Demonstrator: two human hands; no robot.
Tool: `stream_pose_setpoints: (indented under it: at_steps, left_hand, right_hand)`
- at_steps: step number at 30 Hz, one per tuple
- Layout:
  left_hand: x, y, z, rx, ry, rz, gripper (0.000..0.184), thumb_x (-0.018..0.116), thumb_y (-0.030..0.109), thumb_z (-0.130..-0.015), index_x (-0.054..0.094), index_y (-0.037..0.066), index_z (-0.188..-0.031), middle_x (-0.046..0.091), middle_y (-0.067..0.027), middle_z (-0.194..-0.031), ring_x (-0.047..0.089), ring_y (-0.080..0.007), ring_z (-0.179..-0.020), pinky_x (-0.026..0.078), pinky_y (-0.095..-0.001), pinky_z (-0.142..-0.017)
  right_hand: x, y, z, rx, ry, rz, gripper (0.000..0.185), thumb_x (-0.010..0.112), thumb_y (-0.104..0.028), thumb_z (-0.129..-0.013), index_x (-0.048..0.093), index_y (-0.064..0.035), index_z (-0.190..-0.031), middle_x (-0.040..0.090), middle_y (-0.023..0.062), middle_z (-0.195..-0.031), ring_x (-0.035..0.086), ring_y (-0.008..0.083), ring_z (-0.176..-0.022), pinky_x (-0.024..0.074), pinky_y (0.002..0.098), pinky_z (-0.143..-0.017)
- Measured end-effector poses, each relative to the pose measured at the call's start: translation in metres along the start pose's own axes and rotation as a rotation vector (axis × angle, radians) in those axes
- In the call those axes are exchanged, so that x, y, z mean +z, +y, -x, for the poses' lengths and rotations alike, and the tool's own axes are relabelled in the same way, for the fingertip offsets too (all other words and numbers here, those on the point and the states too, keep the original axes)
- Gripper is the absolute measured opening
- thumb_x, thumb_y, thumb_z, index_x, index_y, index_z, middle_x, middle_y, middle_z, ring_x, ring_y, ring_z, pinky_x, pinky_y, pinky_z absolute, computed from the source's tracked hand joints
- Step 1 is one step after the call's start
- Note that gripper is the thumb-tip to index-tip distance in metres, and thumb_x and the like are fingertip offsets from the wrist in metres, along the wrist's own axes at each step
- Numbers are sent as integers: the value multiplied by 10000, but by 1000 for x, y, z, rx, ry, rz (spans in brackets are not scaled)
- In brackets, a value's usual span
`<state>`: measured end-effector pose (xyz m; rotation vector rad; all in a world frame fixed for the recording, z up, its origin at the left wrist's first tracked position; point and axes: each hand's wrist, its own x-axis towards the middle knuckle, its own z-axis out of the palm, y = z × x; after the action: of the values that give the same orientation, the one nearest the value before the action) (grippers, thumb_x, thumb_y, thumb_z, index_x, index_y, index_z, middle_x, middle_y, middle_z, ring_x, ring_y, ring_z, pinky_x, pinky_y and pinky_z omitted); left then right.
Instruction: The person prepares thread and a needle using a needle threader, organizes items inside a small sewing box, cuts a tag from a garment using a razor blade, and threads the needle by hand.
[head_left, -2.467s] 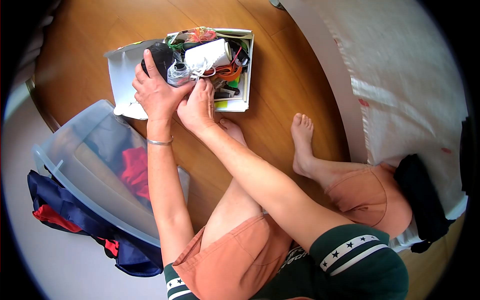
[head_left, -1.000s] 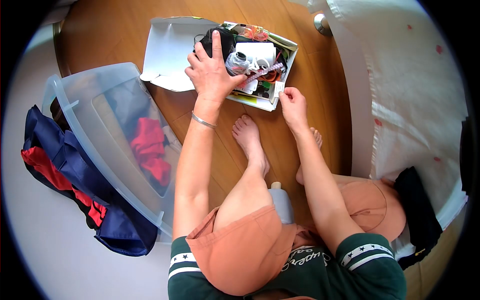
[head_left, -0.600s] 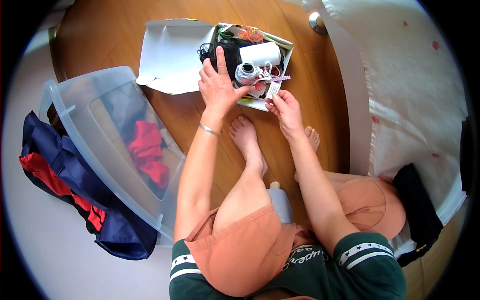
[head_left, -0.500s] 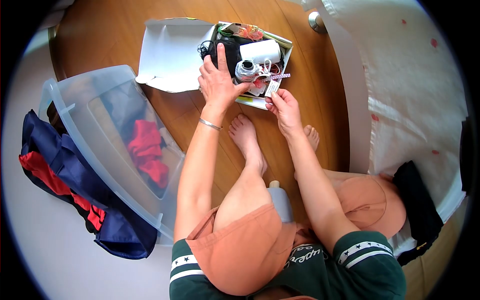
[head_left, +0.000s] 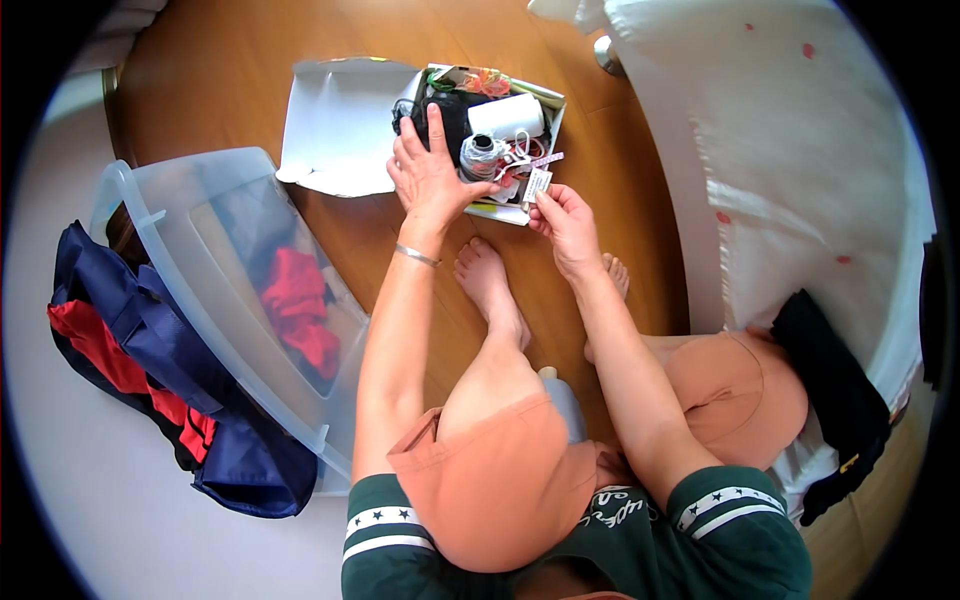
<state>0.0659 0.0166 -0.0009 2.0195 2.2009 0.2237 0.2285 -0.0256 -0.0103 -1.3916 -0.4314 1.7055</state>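
An open white cardboard box (head_left: 486, 212) stands on the floor, its lid (head_left: 340, 130) folded out to the left. My left hand (head_left: 430, 185) spreads its fingers over the near left of the box, against a black bundle (head_left: 452, 112). Between my right thumb and fingers is a small white printed tag (head_left: 537, 186); my right hand (head_left: 566, 228) is at the box's near right edge. Inside lie a white roll (head_left: 506, 117), a clear-wrapped item with a dark round top (head_left: 481, 157), white cord (head_left: 520, 146) and an orange stringy bundle (head_left: 487, 82).
A clear plastic bin (head_left: 230, 190) with red cloth (head_left: 298, 310) inside stands left. Beside it lies a navy and red fabric bag (head_left: 150, 330). White cloth with red spots (head_left: 780, 150) hangs at the right, above black folded cloth (head_left: 830, 400). A metal doorstop (head_left: 606, 55) is behind.
The whole view has shifted a little, so the box and hands appear slightly lower and further left. Both hands keep nearly the same pose, the tag still pinched in the right.
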Motion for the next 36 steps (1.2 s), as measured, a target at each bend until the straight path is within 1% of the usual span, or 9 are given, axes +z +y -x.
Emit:
stream_pose_setpoints:
  at_steps: [2, 3, 11, 19, 22, 26, 31, 34, 36]
  left_hand:
    - [-24, 3, 27, -388, -635, 1518, 455, 685, 268, -731, 528, 26, -1083, 584, -110, -946, 566, -172, -838, 463, -274, -690]
    - [-36, 15, 31, -378, -466, 1619, 111, 569, 118, -827, 606, 15, -842, 608, -19, -720, 570, -73, -634, 447, -168, -524]
    - [-74, 30, 40, -328, -502, 1747, 130, 585, 96, -811, 589, 3, -902, 618, -59, -814, 590, -101, -660, 489, -209, -581]
    - [-133, 56, 37, -163, -544, 1741, 132, 592, 73, -797, 588, -14, -896, 623, -67, -777, 594, -106, -642, 495, -218, -590]
    - [-163, 72, 39, -29, -554, 1719, 132, 577, 62, -801, 598, -30, -894, 623, -69, -769, 582, -99, -611, 485, -210, -567]
    - [-210, 106, 50, 154, -602, 1622, 141, 565, 52, -806, 609, -45, -899, 617, -63, -740, 561, -88, -589, 469, -208, -534]
    - [-249, 144, 72, 400, -629, 1475, 188, 558, 69, -823, 603, -26, -979, 612, -36, -756, 553, -73, -634, 456, -192, -573]
    - [-274, 162, 96, 728, -657, 1497, 228, 577, 51, -807, 580, -31, -1019, 557, -15, -847, 543, -73, -757, 449, -195, -649]
    - [-279, 176, 118, 815, -529, 1446, 201, 586, 48, -801, 585, -38, -984, 553, -16, -832, 545, -71, -728, 447, -193, -617]
  right_hand:
    - [10, -20, 14, -63, -62, 97, 97, 572, -128, -826, 559, -36, -856, 563, -13, -733, 516, 37, -621, 447, 173, -564]
    - [16, -29, 20, -122, -125, 190, 97, 586, -121, -816, 572, -29, -843, 572, -9, -722, 523, 38, -616, 447, 172, -557]
    - [22, -66, 52, -199, -186, 144, 101, 587, -95, -812, 594, -1, -848, 595, 14, -737, 540, 42, -614, 453, 176, -546]
    - [30, -129, 111, -325, -207, 236, 129, 560, -72, -824, 586, 30, -900, 611, 47, -795, 568, 63, -658, 477, 190, -580]
    - [31, -152, 140, -422, -198, 222, 176, 539, -42, -822, 545, 28, -983, 609, 58, -856, 573, 74, -709, 481, 196, -607]
    - [23, -183, 187, -577, -128, 250, 227, 536, -27, -809, 514, 21, -1029, 601, 48, -843, 564, 73, -734, 476, 204, -628]
    - [2, -207, 243, -726, -62, 269, 200, 542, -28, -810, 539, 8, -1007, 589, 24, -806, 544, 56, -699, 461, 185, -599]
    - [-10, -214, 279, -812, 19, 242, 138, 548, -21, -814, 567, 4, -949, 582, 0, -743, 527, 37, -665, 441, 172, -568]
    - [-19, -215, 300, -858, 49, 225, 134, 549, -21, -814, 568, 4, -944, 582, 2, -745, 526, 37, -663, 440, 171, -565]
